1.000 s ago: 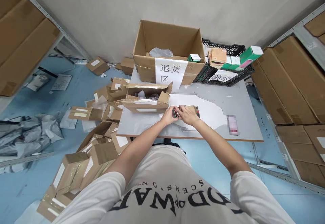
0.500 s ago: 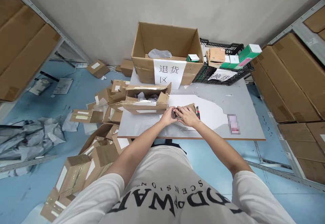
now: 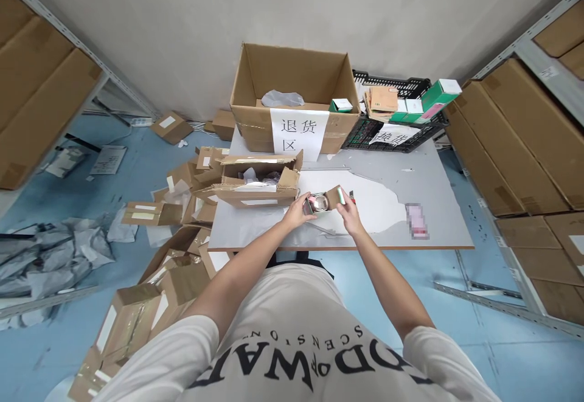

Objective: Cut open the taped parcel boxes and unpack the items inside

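Hands: our left hand (image 3: 296, 212) and right hand (image 3: 349, 210) both grip a small open carton (image 3: 323, 201) above the table's (image 3: 424, 177) near edge | Risk: its round contents, sitting at the open mouth, may slip out if we tilt it.

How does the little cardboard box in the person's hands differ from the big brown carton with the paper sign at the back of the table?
The small open cardboard box is held off the table between the left hand and the right hand; the large brown carton stands on the grey table. The small box is far smaller. The carton bears a white paper sign; the small box shows none. Both are brown cardboard and open.
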The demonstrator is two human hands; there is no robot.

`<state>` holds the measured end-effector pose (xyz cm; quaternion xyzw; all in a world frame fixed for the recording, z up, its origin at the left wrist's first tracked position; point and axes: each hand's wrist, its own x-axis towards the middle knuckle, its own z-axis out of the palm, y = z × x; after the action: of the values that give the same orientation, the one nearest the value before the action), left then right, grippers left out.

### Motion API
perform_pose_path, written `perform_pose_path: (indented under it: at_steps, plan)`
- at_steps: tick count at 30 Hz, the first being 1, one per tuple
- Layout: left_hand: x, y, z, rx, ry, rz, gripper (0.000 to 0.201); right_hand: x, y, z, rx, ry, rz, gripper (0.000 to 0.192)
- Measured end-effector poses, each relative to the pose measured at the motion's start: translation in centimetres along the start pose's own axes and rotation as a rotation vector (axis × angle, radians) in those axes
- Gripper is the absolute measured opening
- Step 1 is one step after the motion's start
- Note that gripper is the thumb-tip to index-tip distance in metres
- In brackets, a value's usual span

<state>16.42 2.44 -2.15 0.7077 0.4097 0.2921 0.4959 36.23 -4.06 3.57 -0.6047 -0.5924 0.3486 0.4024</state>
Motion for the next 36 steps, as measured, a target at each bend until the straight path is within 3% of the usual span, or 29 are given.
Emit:
perform_pose_path:
  at_steps: [4, 8, 17, 20, 24, 28, 36]
  plan:
    - [-0.1, 0.0, 0.2, 0.002, 0.007, 0.017, 0.090, 0.3, -1.4, 1.3, -0.237, -0.168, -0.109, 0.071]
    - [-0.2, 0.5, 0.4, 0.048, 0.027, 0.032, 0.084, 1.0, -1.9, 2.7, -0.528, -0.293, -0.118, 0.062]
    - [-0.2, 0.3, 0.3, 0.057, 0.024, 0.053, 0.083, 0.9, -2.4, 4.1, -0.777, -0.311, -0.146, 0.058]
    - [-0.3, 0.2, 0.2, 0.049, 0.012, 0.059, 0.084, 0.5, -2.8, 4.6, -0.770, -0.223, -0.100, 0.059]
    - [-0.2, 0.1, 0.3, 0.053, 0.016, 0.042, 0.082, -0.2, -3.3, 6.4, -0.724, 0.018, 0.099, 0.058]
    - [-0.3, -0.4, -0.1, 0.061, 0.005, 0.052, 0.078, -0.9, -3.1, 8.7, -0.614, 0.266, 0.193, 0.056]
    - [-1.1, -0.9, -1.1, 0.090, -0.068, 0.050, 0.081, 0.0, -2.3, 9.9, -0.505, 0.408, 0.191, 0.031]
